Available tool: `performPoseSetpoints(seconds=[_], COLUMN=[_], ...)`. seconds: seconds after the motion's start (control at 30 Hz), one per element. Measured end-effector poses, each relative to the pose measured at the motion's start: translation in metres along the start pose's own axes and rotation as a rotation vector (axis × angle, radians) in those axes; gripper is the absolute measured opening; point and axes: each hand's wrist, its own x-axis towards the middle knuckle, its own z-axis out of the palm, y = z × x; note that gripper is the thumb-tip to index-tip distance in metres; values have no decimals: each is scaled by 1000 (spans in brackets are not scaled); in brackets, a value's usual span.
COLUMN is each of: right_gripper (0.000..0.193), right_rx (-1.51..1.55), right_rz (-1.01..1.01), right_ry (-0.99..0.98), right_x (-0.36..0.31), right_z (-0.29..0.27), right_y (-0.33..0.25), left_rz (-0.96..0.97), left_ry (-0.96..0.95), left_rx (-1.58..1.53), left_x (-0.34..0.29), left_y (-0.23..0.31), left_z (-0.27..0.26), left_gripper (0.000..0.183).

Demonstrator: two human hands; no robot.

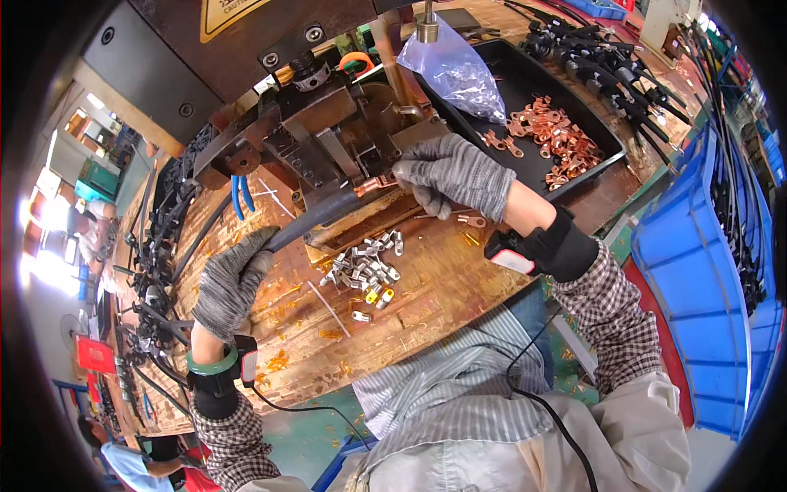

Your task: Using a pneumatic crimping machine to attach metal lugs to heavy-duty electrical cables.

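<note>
A thick black cable point(316, 220) slants up to the right in front of the dark metal press point(328, 135). Its bared copper end meets a copper cable lug point(379, 184) at the front of the press. My left hand point(229, 283), in a grey knit glove, is closed around the cable's lower left part. My gloved right hand point(455, 174) pinches the lug's flat end between thumb and fingers. Below the press, silvery lugs point(365, 266) lie in a loose pile on the wooden bench point(418, 316). One copper lug point(472, 221) rests beneath my right hand.
A black tray point(602, 131) at the far right holds many copper lugs point(561, 139) and a plastic bag point(459, 70). Black cables point(602, 70) are heaped behind it, and others point(152, 287) line the bench's left side. A blue bin point(689, 271) stands right. Someone point(135, 463) is at lower left.
</note>
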Motion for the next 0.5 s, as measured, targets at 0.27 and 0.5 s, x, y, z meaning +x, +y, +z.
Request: performPoseSetpoints(seconds=[0.27,0.5], right_gripper=[23,25], right_rx=[-16,-30], right_rz=[65,78], right_ry=[-65,-100], right_x=[30,40], right_z=[3,1], right_y=[-14,-15], left_rz=[66,-2], left_ry=[7,4], left_rx=[25,-29], left_x=[14,20], left_y=[-9,-9], left_z=[-10,-13], left_gripper=[31,30])
